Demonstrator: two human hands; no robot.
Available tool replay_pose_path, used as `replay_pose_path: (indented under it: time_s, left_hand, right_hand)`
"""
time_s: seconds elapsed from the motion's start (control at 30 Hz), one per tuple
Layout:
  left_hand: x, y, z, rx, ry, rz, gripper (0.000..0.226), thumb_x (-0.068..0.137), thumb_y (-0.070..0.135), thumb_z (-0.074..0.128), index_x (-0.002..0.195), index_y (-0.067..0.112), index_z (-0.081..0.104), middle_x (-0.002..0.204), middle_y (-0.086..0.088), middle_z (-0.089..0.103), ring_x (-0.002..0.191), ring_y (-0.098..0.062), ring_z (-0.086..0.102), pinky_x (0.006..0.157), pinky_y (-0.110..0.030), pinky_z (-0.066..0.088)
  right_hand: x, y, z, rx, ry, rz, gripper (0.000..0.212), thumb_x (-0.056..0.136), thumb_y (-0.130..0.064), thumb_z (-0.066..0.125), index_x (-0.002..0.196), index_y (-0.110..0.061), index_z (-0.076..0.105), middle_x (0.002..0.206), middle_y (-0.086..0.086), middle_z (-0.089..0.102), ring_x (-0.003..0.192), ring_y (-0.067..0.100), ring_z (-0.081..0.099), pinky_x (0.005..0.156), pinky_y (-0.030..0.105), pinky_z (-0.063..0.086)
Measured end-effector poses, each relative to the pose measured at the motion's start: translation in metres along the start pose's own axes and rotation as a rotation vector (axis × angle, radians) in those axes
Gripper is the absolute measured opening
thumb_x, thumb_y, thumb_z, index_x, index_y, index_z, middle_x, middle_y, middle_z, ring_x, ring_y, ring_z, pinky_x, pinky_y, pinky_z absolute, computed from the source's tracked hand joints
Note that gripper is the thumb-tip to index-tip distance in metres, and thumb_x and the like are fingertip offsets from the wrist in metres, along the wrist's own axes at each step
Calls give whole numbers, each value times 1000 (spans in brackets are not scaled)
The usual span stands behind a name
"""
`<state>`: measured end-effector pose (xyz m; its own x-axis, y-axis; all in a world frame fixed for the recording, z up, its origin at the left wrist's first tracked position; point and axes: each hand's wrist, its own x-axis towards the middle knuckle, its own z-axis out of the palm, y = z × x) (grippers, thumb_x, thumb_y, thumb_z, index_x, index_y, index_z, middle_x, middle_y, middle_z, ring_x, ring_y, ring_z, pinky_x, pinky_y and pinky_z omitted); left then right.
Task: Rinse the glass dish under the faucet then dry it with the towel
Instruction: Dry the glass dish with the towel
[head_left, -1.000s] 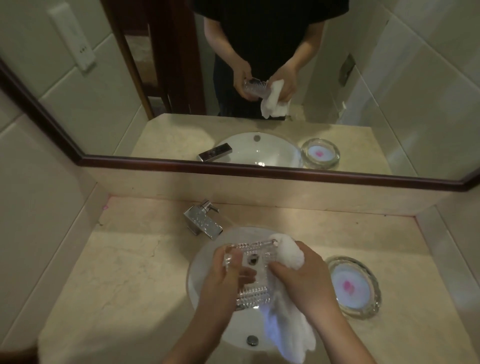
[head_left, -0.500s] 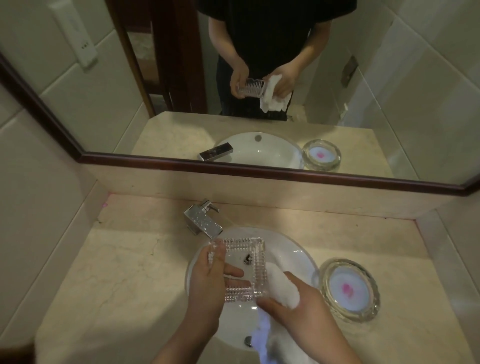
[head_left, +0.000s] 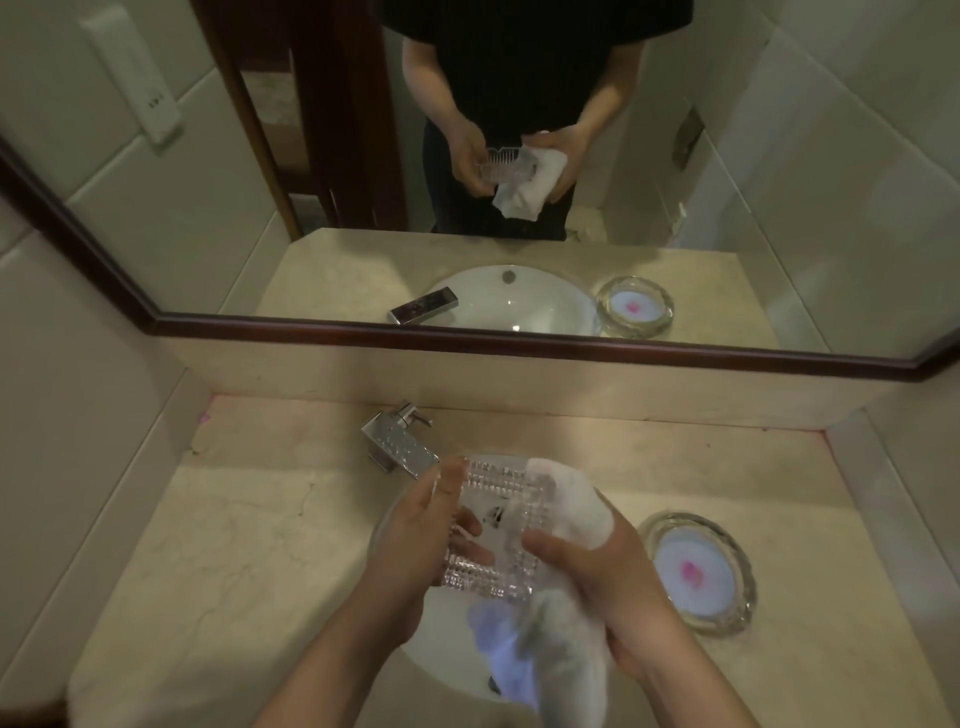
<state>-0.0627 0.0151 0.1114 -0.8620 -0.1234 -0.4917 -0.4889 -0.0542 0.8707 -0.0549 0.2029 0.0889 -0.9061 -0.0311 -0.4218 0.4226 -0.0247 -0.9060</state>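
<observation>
The square, ribbed glass dish (head_left: 493, 525) is held above the white sink (head_left: 447, 660). My left hand (head_left: 421, 545) grips its left edge, thumb over the rim and fingers showing through the glass underneath. My right hand (head_left: 597, 577) holds the white towel (head_left: 566, 499) against the dish's right side. The towel covers the dish's far right corner and hangs down below my hand over the basin. The chrome faucet (head_left: 400, 447) stands just left of the dish; no water runs from it.
A round glass ashtray (head_left: 698, 571) with a pink spot sits on the beige marble counter (head_left: 234, 561) right of the sink. A mirror (head_left: 519, 182) with a dark frame runs along the back wall. Tiled walls close in both sides.
My right hand has slid the towel up along the dish's right side to its far corner. The dish tilted slightly in my left hand.
</observation>
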Motion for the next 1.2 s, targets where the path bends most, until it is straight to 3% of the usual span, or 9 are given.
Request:
replay_pose_path:
  time_s: [0.2,0.47,0.6,0.73,0.83,0.9,1.03,1.1,1.2]
  left_hand:
    - [5,-10,-2,106,106,8,104,67,105,17,120,31,67,85,-10,77,66,-24,77,74,-41,57]
    - [-8,4,18,180,323,5,106,43,114,12,104,40,58,116,11,56,99,-12,65,102,-50,51]
    - [-16,5,25,-117,190,-176,106,41,112,47,123,45,56,138,0,60,120,-26,66,101,-57,55]
    - [-20,21,27,-482,69,-342,114,52,88,80,143,25,55,146,-19,60,122,-37,68,88,-51,63]
    - [-23,26,21,-678,-69,-388,99,70,62,85,141,0,57,108,-21,73,89,-33,76,70,-40,65]
    - [-21,22,16,-797,-141,-364,73,78,55,77,130,8,60,93,-19,70,75,-34,73,62,-40,63]
    - [-19,18,8,-940,-218,-279,66,80,54,74,137,24,65,124,-14,60,93,-38,67,84,-50,56]
    - [-21,20,8,-966,-302,-235,78,74,57,82,143,29,61,132,-12,59,109,-42,61,95,-56,50]
    - [-23,22,17,-945,-398,-127,92,64,58,93,146,32,59,142,-16,59,129,-42,57,113,-62,42]
  right_hand:
    - [-4,12,11,117,43,-35,54,58,-21,90,111,-15,79,101,10,83,97,33,79,88,48,62]
    - [-22,0,31,-48,334,-267,29,76,-25,93,96,-31,73,90,-17,77,78,0,72,70,23,53]
    - [-29,4,39,-191,439,-448,45,70,-30,96,106,-37,69,95,-22,74,82,-3,70,69,13,52]
    - [-34,8,46,-397,466,-699,54,68,-42,89,118,-34,72,102,-9,73,90,16,73,78,37,61]
    - [-35,10,47,-661,424,-998,60,82,-39,85,132,-8,72,113,-6,74,99,17,74,88,30,57]
    - [-38,1,37,-463,260,-898,61,75,-50,90,129,-25,75,111,-7,78,99,16,76,86,28,57]
    - [-39,-26,15,184,253,-401,55,44,-51,90,97,-43,81,88,-9,83,80,9,76,70,20,60]
    - [-34,-44,5,282,251,-351,53,54,-54,86,99,-27,82,98,0,84,94,21,79,77,30,63]
    - [-34,-75,13,39,177,-468,37,86,-60,61,91,-26,76,87,-14,78,80,4,72,72,22,57]
